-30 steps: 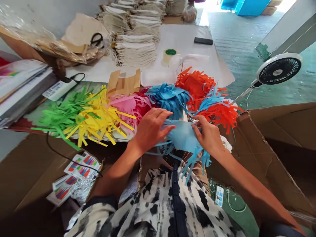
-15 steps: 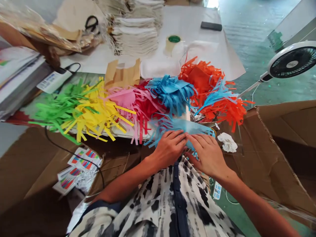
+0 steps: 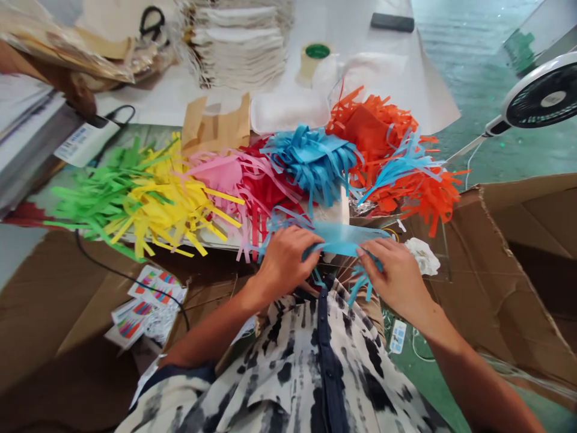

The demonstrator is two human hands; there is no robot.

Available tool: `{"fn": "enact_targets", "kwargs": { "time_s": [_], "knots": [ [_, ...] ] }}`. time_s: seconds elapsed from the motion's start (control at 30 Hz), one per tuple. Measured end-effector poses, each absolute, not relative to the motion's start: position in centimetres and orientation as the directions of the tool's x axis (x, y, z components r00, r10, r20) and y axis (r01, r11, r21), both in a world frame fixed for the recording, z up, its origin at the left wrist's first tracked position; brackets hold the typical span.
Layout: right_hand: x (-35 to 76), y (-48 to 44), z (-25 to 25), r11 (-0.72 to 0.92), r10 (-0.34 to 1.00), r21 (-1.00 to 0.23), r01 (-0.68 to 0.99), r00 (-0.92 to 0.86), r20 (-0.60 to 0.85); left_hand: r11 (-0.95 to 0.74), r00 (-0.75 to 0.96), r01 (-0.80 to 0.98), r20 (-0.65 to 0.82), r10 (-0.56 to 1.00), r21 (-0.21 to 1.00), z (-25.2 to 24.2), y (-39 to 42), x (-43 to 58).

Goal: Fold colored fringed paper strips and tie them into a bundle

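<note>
Near the table's front edge I hold a light blue fringed tissue paper point(image 3: 340, 236) between both hands. My left hand point(image 3: 288, 255) pinches its left part, thumb against fingers. My right hand point(image 3: 396, 270) grips the right part, with cut strips hanging below the fingers. Just beyond lies a pile of blue fringed paper point(image 3: 315, 159). Pink fringed paper point(image 3: 219, 171) and red fringed paper point(image 3: 274, 189) lie left of that pile. Orange fringed paper point(image 3: 372, 129) sits to its right, with a light blue bunch point(image 3: 401, 165) on top.
Farther left are yellow point(image 3: 180, 201) and green fringed paper point(image 3: 99, 186). Behind stand a white foam tray point(image 3: 288, 113), a tape roll point(image 3: 313, 60) and stacked white bundles point(image 3: 238, 48). A fan point(image 3: 541, 96) and an open cardboard box point(image 3: 505, 258) are right. Another person's hand point(image 3: 81, 99) shows at left.
My hands have moved apart along the light blue paper, left hand leftward and right hand rightward. The paper between them now shows as a stretched band. The view has shifted slightly.
</note>
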State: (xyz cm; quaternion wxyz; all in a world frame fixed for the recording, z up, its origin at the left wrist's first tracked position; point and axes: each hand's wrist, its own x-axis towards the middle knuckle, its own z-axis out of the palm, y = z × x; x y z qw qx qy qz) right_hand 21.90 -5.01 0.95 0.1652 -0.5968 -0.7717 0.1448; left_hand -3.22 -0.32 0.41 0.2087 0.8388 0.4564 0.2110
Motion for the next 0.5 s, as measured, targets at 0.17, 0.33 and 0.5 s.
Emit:
{"fn": "enact_targets", "kwargs": {
  "time_s": [0.17,0.33,0.5],
  "knots": [
    [20.3,-3.1,1.1,0.055,0.998,-0.205,0.977,-0.059,-0.013,-0.36,0.339,0.836,0.124,0.932,0.415,0.5,1.2,-2.9],
    [19.1,-2.3,1.4,-0.064,0.996,-0.064,0.996,0.059,-0.073,-0.387,0.345,0.872,0.186,0.92,0.3,-0.2,1.6,-2.2],
    [19.0,-2.1,1.0,-0.075,0.996,-0.04,0.996,0.072,-0.058,-0.417,0.365,0.864,0.218,0.905,0.282,-0.5,1.8,-2.1]
  ]
}}
